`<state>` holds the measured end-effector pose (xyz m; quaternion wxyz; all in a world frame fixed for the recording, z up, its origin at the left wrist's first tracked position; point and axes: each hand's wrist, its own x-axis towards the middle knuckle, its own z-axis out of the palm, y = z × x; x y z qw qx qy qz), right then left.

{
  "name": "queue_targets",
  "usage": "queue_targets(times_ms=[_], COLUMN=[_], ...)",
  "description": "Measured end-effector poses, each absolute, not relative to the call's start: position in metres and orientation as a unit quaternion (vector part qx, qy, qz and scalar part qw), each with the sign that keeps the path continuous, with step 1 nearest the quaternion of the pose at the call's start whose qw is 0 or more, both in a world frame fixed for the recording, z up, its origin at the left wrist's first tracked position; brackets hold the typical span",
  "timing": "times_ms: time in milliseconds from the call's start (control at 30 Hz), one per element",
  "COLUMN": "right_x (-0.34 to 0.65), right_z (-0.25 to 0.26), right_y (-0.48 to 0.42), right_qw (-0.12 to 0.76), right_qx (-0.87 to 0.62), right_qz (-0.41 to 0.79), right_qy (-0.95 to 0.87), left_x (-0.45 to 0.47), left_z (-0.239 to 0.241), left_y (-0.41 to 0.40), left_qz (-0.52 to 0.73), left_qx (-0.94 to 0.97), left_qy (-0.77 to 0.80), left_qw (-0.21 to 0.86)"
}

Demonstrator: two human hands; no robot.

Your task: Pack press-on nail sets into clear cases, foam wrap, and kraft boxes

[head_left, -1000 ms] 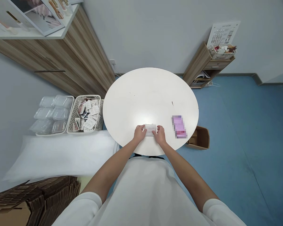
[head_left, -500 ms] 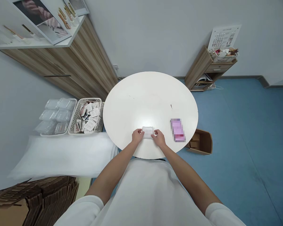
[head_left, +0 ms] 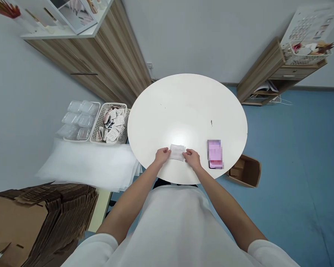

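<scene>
A small white rectangular packet [head_left: 177, 152], seemingly wrapped in thin white sheet, is at the near side of the round white table [head_left: 187, 100]. My left hand [head_left: 162, 156] pinches its left end between thumb and fingers. At the right end, my right hand [head_left: 192, 158] has its thumb and fingers closed on the edge. What is inside the packet cannot be made out. To the right of my right hand lies a phone [head_left: 215, 154] with a blurred pink screen.
Left of the table stand a basket of small cards [head_left: 113, 124] and a tray of clear plastic boxes [head_left: 82, 118]. Nearer are stacked white sheets [head_left: 91, 163] and folded cardboard [head_left: 64, 215]. An open carton [head_left: 246, 171] sits on the floor at right, below a wooden cabinet [head_left: 261, 74].
The camera view has shifted, so the surroundings appear displaced. The packet is now slightly tilted, its right end nearer me, with both hands still at its ends.
</scene>
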<state>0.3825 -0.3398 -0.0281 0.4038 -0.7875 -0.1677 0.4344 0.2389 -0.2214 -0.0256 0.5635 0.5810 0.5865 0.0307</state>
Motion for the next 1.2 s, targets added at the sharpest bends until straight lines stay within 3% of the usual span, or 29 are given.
queue_targets(times_ms=[600,1200], right_x=[0.344,0.276], right_z=[-0.018,-0.028], right_y=[-0.284,-0.081], right_qw=[0.405,0.4], right_qx=[-0.794,-0.793], right_qz=[0.438,0.4], right_qy=[-0.116,-0.226], left_x=[0.216,0.142], left_z=[-0.031,-0.033], left_y=[-0.174,-0.009], left_qz=[0.041,0.189], left_qx=[0.505,0.614], left_qy=[0.536,0.582], left_qw=[0.675,0.498])
